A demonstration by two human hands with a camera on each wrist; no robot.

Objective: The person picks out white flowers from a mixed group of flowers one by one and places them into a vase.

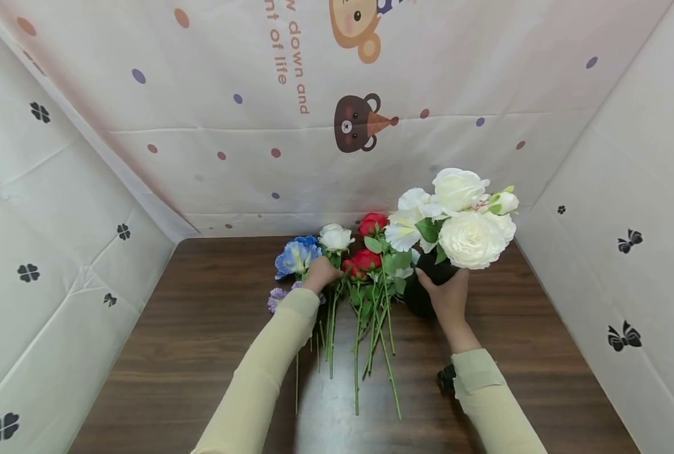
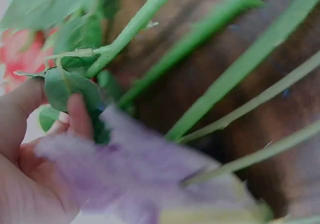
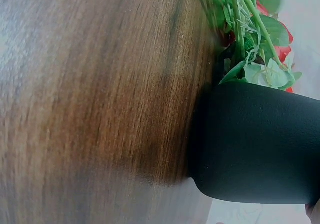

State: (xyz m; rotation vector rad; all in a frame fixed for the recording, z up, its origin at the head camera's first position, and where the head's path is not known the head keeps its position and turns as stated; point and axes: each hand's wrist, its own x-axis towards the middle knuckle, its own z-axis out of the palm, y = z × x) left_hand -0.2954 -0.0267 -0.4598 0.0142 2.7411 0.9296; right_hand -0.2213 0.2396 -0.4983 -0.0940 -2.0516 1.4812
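Note:
My right hand (image 1: 450, 296) grips a black vase (image 1: 422, 293) that stands on the table. White flowers (image 1: 473, 239) with a few green leaves rise from its top. In the right wrist view the smooth side of the vase (image 3: 260, 144) fills the lower right, with fingertips at its edge. My left hand (image 1: 322, 274) reaches into the row of loose flowers, just below a white rose (image 1: 335, 238). The left wrist view shows its thumb and fingers curled at a leafy flower stem (image 2: 127, 36), with a purple flower (image 2: 145, 164) covering part of the hand.
Blue flowers (image 1: 297, 257) and a small purple flower (image 1: 277, 299) lie left of my left hand. Red flowers (image 1: 362, 263) lie between the hands, their long green stems (image 1: 357, 366) pointing toward me. A small black object (image 1: 446, 378) is by my right sleeve. Printed cloth walls (image 1: 229, 176) enclose the wooden table (image 1: 200, 353).

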